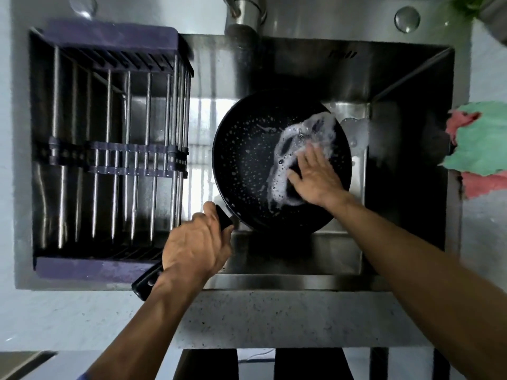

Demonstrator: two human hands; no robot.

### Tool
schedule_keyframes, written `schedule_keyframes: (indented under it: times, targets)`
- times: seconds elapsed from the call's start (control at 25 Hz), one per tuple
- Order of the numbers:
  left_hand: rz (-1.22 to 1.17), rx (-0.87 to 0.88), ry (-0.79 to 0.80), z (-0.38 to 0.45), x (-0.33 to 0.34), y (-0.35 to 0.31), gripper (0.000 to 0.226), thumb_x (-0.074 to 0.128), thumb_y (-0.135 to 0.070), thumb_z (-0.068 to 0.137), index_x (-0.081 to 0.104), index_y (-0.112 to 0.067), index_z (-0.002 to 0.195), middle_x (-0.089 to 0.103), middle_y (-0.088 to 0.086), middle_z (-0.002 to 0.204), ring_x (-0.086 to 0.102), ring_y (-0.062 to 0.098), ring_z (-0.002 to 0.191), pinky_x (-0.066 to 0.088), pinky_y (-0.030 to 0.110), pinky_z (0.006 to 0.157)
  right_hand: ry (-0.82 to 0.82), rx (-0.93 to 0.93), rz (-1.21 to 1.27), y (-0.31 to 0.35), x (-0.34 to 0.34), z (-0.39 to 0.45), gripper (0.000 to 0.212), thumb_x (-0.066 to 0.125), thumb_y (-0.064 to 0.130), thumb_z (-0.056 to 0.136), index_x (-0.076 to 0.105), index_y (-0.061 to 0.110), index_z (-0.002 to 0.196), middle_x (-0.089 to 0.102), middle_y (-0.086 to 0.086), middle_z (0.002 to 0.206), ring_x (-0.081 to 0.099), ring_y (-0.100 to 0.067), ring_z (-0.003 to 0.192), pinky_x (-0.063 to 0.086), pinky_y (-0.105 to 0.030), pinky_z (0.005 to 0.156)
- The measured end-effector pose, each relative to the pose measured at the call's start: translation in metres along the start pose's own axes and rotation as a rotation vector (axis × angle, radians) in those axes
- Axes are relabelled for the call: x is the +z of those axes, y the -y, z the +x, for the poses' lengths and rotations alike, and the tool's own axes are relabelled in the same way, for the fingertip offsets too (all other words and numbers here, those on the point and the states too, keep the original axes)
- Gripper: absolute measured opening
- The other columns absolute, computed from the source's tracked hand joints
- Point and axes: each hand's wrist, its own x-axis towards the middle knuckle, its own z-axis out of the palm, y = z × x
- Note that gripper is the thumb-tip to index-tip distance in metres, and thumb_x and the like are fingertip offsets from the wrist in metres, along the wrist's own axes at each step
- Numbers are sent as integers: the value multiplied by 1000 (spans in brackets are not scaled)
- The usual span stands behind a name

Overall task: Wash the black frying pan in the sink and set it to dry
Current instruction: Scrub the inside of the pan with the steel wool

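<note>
Scrubbing the black frying pan (255, 165) inside the steel sink (406, 86), tilted, its far edge raised toward the tap (244, 15). Left hand (196, 242) wrapped round the pan's handle (144, 282), fingers and thumb curled tight, the butt of the handle poking out below the wrist over the sink's front edge. Right hand (315, 175) laid flat in the bowl of the pan, fingers nearly straight, pressing a dark sponge (292, 179) down onto the cooking surface; not wrapped round it so far as could be seen, only pushing. White foam (299, 135) smeared over the right half of the pan, loose beads of water scattered across the left half.

Judged stiff and fairly heavy, hence better carried by the handle than by the rim. Judged slippery too: soap on the coating and wet metal all round, so a firm full-hand hold on the handle probably needed, and a second hand under the rim when lifting. Not fragile, though liable to clang or slide against the sink wall if let go.

Rinsing not yet done. Purple drying rack (109, 149) with steel bars sat across the left part of the sink, just beside the pan. Green and pink cloth (482, 144) lay on the counter at right.
</note>
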Motion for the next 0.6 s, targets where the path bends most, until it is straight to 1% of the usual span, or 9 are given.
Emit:
schedule_keyframes:
  times: [0.08, 0.2, 0.24, 0.32, 0.36, 0.4, 0.52, 0.56, 0.6]
  targets:
    - [-20, -1, 25, 1, -2, -3, 48, 17, -57, 97, 32, -15, 116, 53, 0, 90, 63, 17, 77, 36, 28, 56, 62, -104, 203, 47, 22, -15, 75, 25, 56, 104, -7, 17, 160, -27, -2, 164, -29, -19, 149, -13, -40, 123]
    - [30, 15, 21, 2, 0, -1, 54, 15, -56, 98, 31, -12, 126, 56, 2, 95, 64, 17, 81, 39, 27, 59, 51, -421, 286, 80, 8, 18, 71, 26, 55, 105, -7, 24, 160, -26, 5, 164, -27, -11, 149, -11, -39, 124]
    - [58, 17, 43, 2, 0, -1, 59, 14, -55, 99, 29, -9, 134, 57, 4, 99, 64, 18, 84, 39, 28, 61, -3, -363, 286, 74, -2, 33, 71, 24, 55, 105, -6, 23, 160, -25, 4, 165, -26, -12, 150, -8, -40, 125]
    - [73, 23, 83, 2, 2, -1, 65, 13, -54, 100, 23, -5, 143, 59, 7, 108, 64, 20, 89, 41, 29, 65, -162, -4, 289, 55, -6, 45, 71, 19, 55, 105, -5, 18, 161, -23, -3, 166, -24, -19, 152, -5, -44, 126]
    - [64, 18, 83, 2, 2, 0, 64, 13, -55, 99, 27, -8, 140, 60, 6, 106, 64, 19, 86, 44, 29, 64, -165, 119, 305, 53, -2, 41, 73, 18, 57, 104, -6, 17, 161, -24, -5, 165, -23, -22, 152, -7, -44, 125]
    - [45, 6, 82, 3, 2, 0, 61, 13, -56, 98, 31, -10, 134, 60, 4, 102, 65, 17, 82, 47, 29, 63, -142, 90, 306, 61, 6, 34, 76, 18, 60, 102, -8, 17, 160, -26, -6, 165, -25, -23, 151, -10, -43, 124]
    - [-17, 15, 58, 5, 4, 3, 58, 14, -59, 97, 33, -14, 128, 61, 2, 100, 64, 15, 80, 51, 28, 64, -124, -243, 248, 74, 16, 32, 79, 25, 63, 101, -10, 23, 160, -28, -1, 164, -26, -18, 150, -12, -39, 121]
    - [-39, 11, 45, 4, 3, 4, 59, 14, -59, 97, 32, -13, 129, 60, 2, 102, 64, 15, 81, 51, 28, 66, -170, -201, 276, 71, 11, 40, 79, 24, 63, 101, -10, 22, 160, -27, -1, 164, -25, -18, 151, -12, -41, 122]
    - [-55, 3, 36, 3, 3, 3, 61, 14, -59, 97, 31, -12, 132, 60, 3, 103, 64, 16, 81, 52, 29, 68, -235, -56, 329, 68, 5, 46, 80, 22, 63, 101, -10, 20, 160, -26, -2, 165, -24, -19, 151, -9, -45, 124]
